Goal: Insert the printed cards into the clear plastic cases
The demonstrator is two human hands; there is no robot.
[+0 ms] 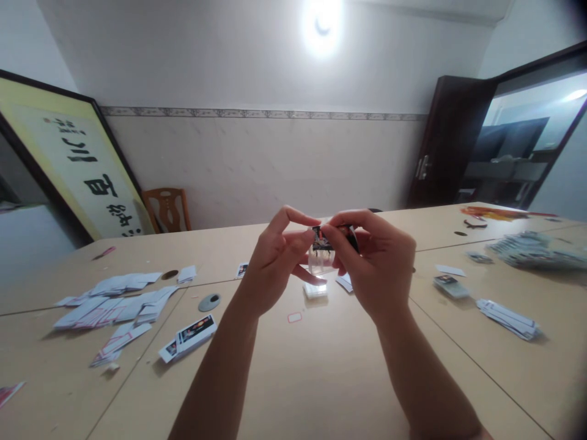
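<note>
Above the table, my left hand [277,263] and my right hand [378,263] meet at a small dark printed card [322,239]. Both thumbs and index fingers pinch its edges, and it looks bent on the right side. Just below the card, between my hands, is a clear plastic piece [320,263]; whether it is joined to the card I cannot tell. Beneath on the table lies a small stack of clear plastic [316,291], with a white paper [345,282] beside it, partly covered by my right hand.
Folded white papers [114,305] spread across the left of the table [321,379]. Nearer lies a stack of printed cards [195,333]. On the right are a clear pack [452,286], a bundle of white strips [508,319] and a heap of plastic packs [536,249].
</note>
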